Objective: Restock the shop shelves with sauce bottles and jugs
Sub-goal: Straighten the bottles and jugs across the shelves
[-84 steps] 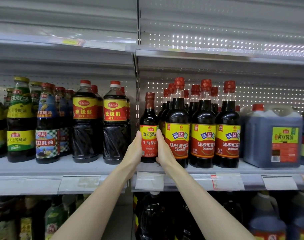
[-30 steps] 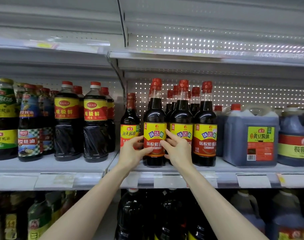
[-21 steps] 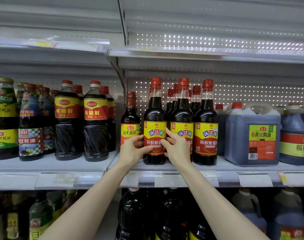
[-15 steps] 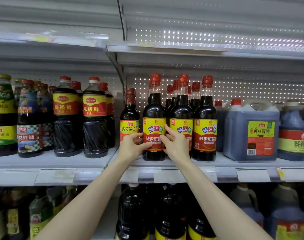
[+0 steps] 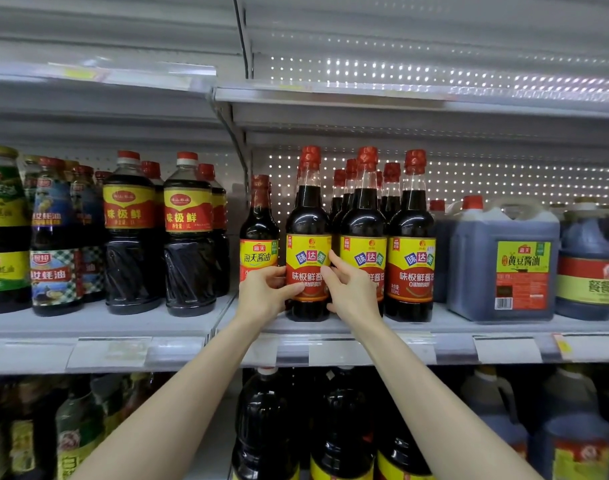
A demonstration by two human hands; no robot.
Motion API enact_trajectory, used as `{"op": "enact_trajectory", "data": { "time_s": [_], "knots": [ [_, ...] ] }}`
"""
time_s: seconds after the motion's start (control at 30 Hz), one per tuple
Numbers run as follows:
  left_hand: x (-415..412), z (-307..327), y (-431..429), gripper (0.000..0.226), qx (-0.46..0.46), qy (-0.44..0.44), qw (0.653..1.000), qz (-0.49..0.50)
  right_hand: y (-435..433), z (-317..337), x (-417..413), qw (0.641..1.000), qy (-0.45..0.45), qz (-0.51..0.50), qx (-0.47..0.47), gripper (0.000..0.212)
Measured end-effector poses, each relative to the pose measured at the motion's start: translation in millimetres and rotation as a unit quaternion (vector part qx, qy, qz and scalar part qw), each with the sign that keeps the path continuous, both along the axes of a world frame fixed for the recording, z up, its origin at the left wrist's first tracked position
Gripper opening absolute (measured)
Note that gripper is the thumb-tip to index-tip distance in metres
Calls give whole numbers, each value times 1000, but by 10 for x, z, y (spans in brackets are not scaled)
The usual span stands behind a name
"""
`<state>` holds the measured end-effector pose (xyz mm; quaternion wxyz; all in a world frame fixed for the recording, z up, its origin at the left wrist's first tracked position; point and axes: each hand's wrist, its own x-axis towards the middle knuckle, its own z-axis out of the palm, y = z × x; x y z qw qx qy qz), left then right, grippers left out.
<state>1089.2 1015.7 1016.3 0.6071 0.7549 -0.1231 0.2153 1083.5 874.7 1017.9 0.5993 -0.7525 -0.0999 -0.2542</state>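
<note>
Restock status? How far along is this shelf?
Done: the shelf looks full, with the small bottle, yellow-label rows and a jug standing in place. In hand: left grip and right grip hold the front bottle, upright with its base on the shelf. Left: probably just letting go; no unshelved stock is in view, so I cannot tell what else remains.

Left hand (image 5: 266, 292) and right hand (image 5: 351, 292) grip a soy sauce bottle (image 5: 308, 244) at the front of the shelf (image 5: 331, 328).
The red-capped bottle stands upright on the grey shelf, held from either side at its yellow-and-red label, the left thumb across the front. A shorter bottle (image 5: 259, 233) stands just beside it on the left, matching bottles (image 5: 411, 258) on the right, and a dark jug (image 5: 502, 265) beyond those.
</note>
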Motion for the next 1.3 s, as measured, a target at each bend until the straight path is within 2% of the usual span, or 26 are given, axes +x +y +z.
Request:
{"op": "enact_trajectory", "data": {
  "time_s": [0.2, 0.7, 0.93, 1.3],
  "knots": [
    [74, -3, -9, 54, -3, 5, 1000, 0, 28, -2, 57, 1000, 4, 5, 8, 50],
    [205, 1, -27, 58, 4, 8, 1000, -8, 105, -28, 133, 999, -12, -24, -44, 50],
    [187, -70, -68, 57, 6, -23, 998, 58, 99, -87, 77, 998, -11, -22, -50, 46],
    [177, -63, -49, 56, 21, -18, 998, 50, 101, -107, 69, 999, -2, -18, -33, 48]
  ]
}}
